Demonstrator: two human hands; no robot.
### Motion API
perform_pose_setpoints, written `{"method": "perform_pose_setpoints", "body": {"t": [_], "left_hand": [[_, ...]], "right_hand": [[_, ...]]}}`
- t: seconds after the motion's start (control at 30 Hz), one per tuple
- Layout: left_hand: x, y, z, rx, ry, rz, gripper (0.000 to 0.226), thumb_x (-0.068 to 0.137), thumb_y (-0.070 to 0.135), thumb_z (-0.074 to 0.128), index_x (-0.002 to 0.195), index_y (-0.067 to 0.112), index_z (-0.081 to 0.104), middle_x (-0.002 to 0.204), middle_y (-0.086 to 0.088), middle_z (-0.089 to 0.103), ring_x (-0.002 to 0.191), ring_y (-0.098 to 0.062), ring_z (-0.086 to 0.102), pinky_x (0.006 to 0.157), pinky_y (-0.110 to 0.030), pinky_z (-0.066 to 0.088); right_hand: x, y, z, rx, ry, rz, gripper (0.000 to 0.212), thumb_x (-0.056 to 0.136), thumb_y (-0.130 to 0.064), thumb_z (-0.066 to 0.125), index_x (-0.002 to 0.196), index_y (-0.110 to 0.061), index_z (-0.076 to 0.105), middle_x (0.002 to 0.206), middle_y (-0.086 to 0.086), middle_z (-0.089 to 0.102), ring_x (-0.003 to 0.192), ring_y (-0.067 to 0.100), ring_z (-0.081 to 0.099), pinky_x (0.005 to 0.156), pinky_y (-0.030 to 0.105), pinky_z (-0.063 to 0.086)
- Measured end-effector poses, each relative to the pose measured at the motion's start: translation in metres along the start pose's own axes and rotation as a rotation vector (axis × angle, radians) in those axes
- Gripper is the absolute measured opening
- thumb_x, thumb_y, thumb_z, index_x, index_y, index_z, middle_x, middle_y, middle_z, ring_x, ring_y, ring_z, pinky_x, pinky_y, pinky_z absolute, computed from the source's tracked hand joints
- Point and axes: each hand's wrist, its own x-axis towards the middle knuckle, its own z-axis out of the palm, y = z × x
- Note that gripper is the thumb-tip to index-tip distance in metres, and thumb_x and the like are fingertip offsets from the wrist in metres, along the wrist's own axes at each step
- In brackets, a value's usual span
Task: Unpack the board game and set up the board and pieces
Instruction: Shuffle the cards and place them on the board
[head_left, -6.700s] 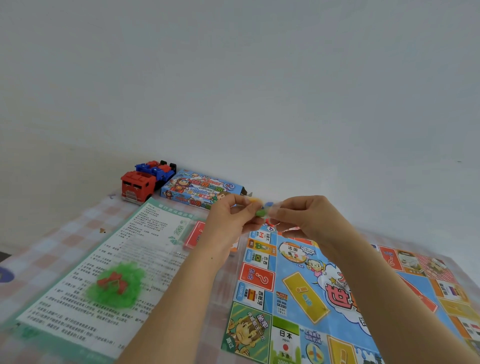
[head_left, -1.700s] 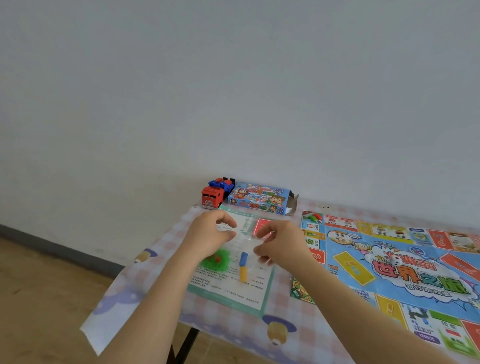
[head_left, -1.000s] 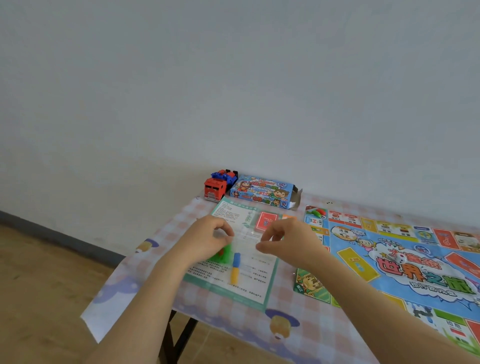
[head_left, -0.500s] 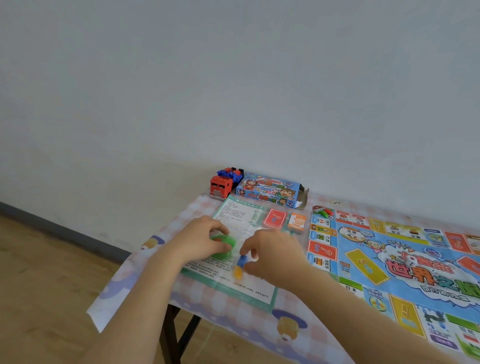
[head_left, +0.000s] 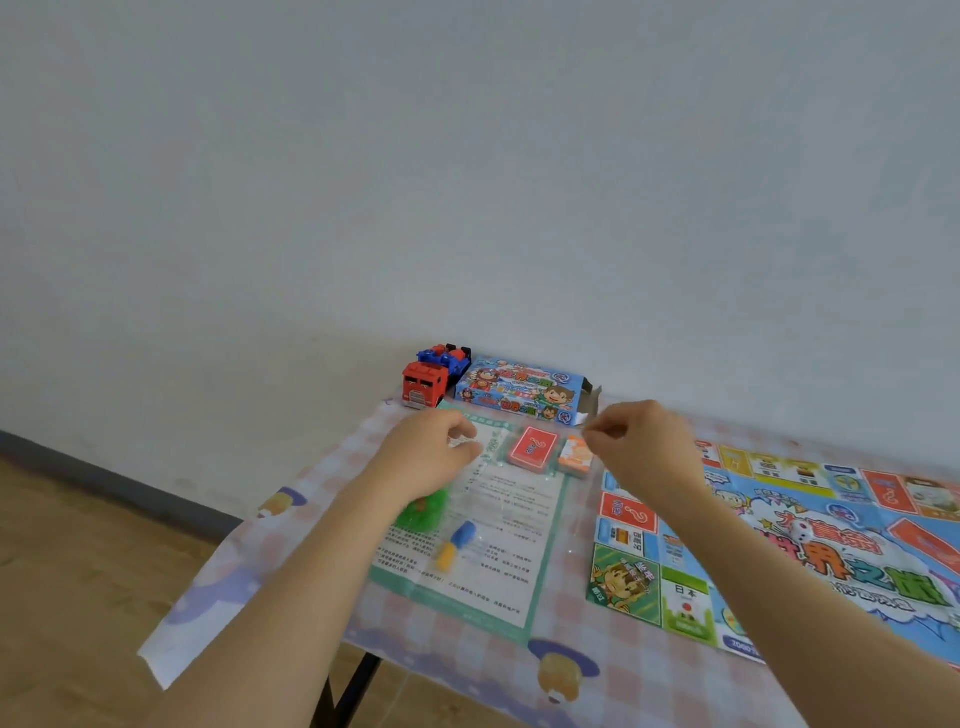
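Worktop (head_left: 467, 660) w/ checked cloth; board (head_left: 841, 561) laid flat at R. Pinching faint clear bag (head_left: 519, 499) w/ L hand (head_left: 428, 460) and R hand (head_left: 641, 452) over rules sheet (head_left: 509, 571), prob. to pull it open and free pawns (head_left: 456, 545).

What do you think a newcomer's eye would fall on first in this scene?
Probably the colourful game board spread out on the right. Next, the left hand and right hand, which seem to pinch a clear bag holding blue and yellow pieces above the instruction sheet. A red toy truck and the game box sit at the back.
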Motion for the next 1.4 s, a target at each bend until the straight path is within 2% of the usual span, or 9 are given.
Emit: {"method": "perform_pose_setpoints", "body": {"t": [0.17, 0.33, 0.53, 0.63, 0.83, 1.03, 1.17, 1.3, 1.4], "left_hand": [[0.033, 0.023, 0.027, 0.159, -0.049, -0.093, 0.034, 0.093, 0.032, 0.052, 0.121, 0.013, 0.058, 0.116, -0.007, 0.064, 0.104, -0.021, 0.06, 0.09, -0.033, 0.048], [0.057, 0.03, 0.043, 0.206, -0.08, -0.17, 0.021, 0.09, 0.026, 0.054, 0.095, 0.009, 0.065, 0.087, -0.005, 0.067, 0.079, -0.019, 0.065, 0.073, -0.032, 0.055], [0.064, 0.035, 0.038, 0.288, -0.052, -0.18, 0.027, 0.086, 0.016, 0.054, 0.062, 0.014, 0.04, 0.059, -0.001, 0.044, 0.05, -0.014, 0.04, 0.046, -0.025, 0.033], [0.06, 0.032, 0.025, 0.259, -0.032, -0.161, 0.032, 0.085, 0.016, 0.055, 0.057, 0.014, 0.038, 0.053, 0.002, 0.036, 0.045, -0.013, 0.034, 0.044, -0.023, 0.03], [0.049, 0.008, 0.006, -0.01, -0.109, -0.254, 0.017, 0.087, 0.02, 0.057, 0.085, 0.006, 0.066, 0.073, -0.004, 0.065, 0.058, -0.016, 0.055, 0.052, -0.024, 0.045], [0.042, 0.003, -0.005, -0.557, -0.103, -0.448, 0.007, 0.081, 0.007, 0.06, 0.084, 0.006, 0.066, 0.072, -0.004, 0.067, 0.065, -0.013, 0.063, 0.056, -0.024, 0.048], [0.042, 0.001, -0.002, -0.719, -0.095, -0.49, 0.004, 0.079, 0.004, 0.063, 0.079, 0.008, 0.065, 0.073, -0.006, 0.069, 0.06, -0.013, 0.061, 0.054, -0.024, 0.047], [0.046, -0.002, 0.001, -0.81, -0.069, -0.516, 0.007, 0.079, 0.002, 0.064, 0.086, 0.003, 0.066, 0.062, -0.005, 0.065, 0.049, -0.011, 0.05, 0.051, -0.024, 0.045], [0.046, -0.004, -0.001, -0.88, -0.083, -0.49, 0.007, 0.079, -0.002, 0.065, 0.085, 0.001, 0.066, 0.048, 0.001, 0.057, 0.04, -0.007, 0.048, 0.046, -0.021, 0.042]], "right_hand": [[0.005, 0.024, -0.006, -0.094, -0.056, 0.058, 0.016, 0.086, -0.019, 0.058, 0.085, -0.024, 0.074, 0.069, -0.012, 0.063, 0.058, 0.001, 0.055, 0.047, 0.017, 0.039], [-0.002, 0.033, 0.005, -0.071, -0.171, 0.037, 0.012, 0.085, -0.027, 0.062, 0.092, -0.028, 0.071, 0.087, -0.008, 0.069, 0.061, 0.005, 0.058, 0.064, 0.029, 0.058], [-0.003, 0.021, 0.023, -0.045, -0.25, 0.003, 0.018, 0.082, -0.031, 0.066, 0.099, -0.028, 0.068, 0.089, -0.006, 0.071, 0.071, 0.011, 0.065, 0.067, 0.028, 0.057], [0.0, 0.015, 0.026, -0.036, -0.236, -0.012, 0.015, 0.082, -0.029, 0.067, 0.097, -0.028, 0.069, 0.091, -0.006, 0.071, 0.076, 0.01, 0.064, 0.07, 0.027, 0.056], [0.01, -0.008, 0.035, 0.023, -0.164, -0.073, 0.016, 0.087, -0.022, 0.06, 0.097, -0.026, 0.071, 0.09, -0.007, 0.069, 0.075, 0.009, 0.063, 0.072, 0.027, 0.057], [0.026, -0.04, 0.055, 0.003, -0.231, -0.182, 0.021, 0.088, -0.017, 0.055, 0.094, -0.02, 0.075, 0.088, -0.005, 0.071, 0.074, 0.014, 0.065, 0.071, 0.031, 0.057], [0.045, -0.045, 0.071, -0.047, -0.255, -0.115, 0.022, 0.086, -0.016, 0.054, 0.084, -0.008, 0.074, 0.08, 0.01, 0.073, 0.06, 0.019, 0.058, 0.066, 0.034, 0.059], [0.054, -0.052, 0.074, -0.07, -0.283, -0.092, 0.029, 0.084, -0.03, 0.062, 0.081, -0.003, 0.073, 0.057, 0.002, 0.055, 0.049, 0.013, 0.045, 0.054, 0.025, 0.043], [0.058, -0.056, 0.072, -0.08, -0.292, -0.104, 0.037, 0.081, -0.039, 0.065, 0.081, -0.002, 0.073, 0.057, 0.003, 0.057, 0.048, 0.011, 0.045, 0.052, 0.024, 0.044]]}}
